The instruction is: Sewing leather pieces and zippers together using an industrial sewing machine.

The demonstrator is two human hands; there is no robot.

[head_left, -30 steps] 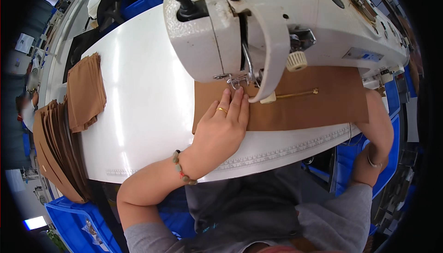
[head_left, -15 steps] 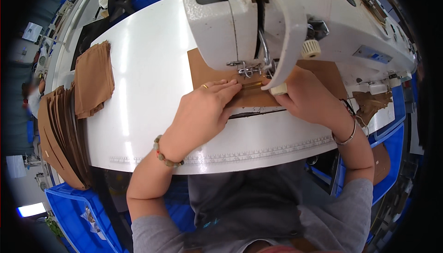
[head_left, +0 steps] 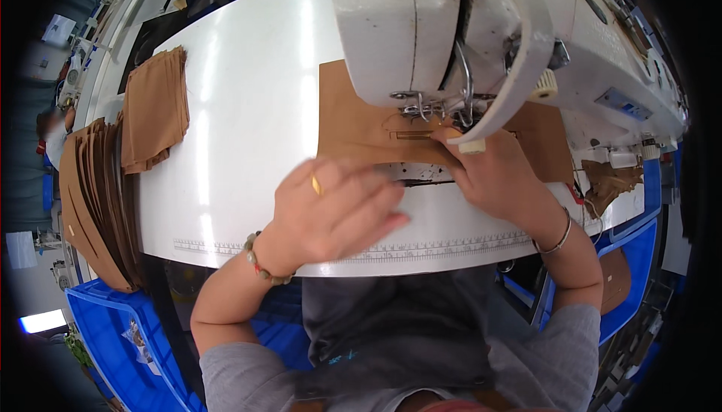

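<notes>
A brown fabric piece (head_left: 338,115) lies flat under the white sewing machine (head_left: 380,51), beneath the presser foot (head_left: 423,108). A narrow stitched rectangle with a slit (head_left: 412,135) shows on it. Just right of that slit, my right hand (head_left: 496,175) grips the fabric, its fingers partly hidden behind the machine's white curved guard (head_left: 526,59); the cloth's near edge is pulled into a bend there. My left hand (head_left: 331,213) is off the cloth, over the table's near part. Its fingers are smeared by motion but look stretched out, and nothing shows in them.
Stacked brown fabric pieces (head_left: 156,111) lie on the table's left, beside a standing row of brown panels (head_left: 94,201). A ruler strip (head_left: 361,254) runs along the white table's near edge. Brown scraps (head_left: 609,186) lie at right. Blue bins (head_left: 135,329) stand below.
My left hand has let go of the fabric and moved toward me. The near edge of the cloth has bent back by my right hand, baring some of the machine bed. The view has shifted slightly.
</notes>
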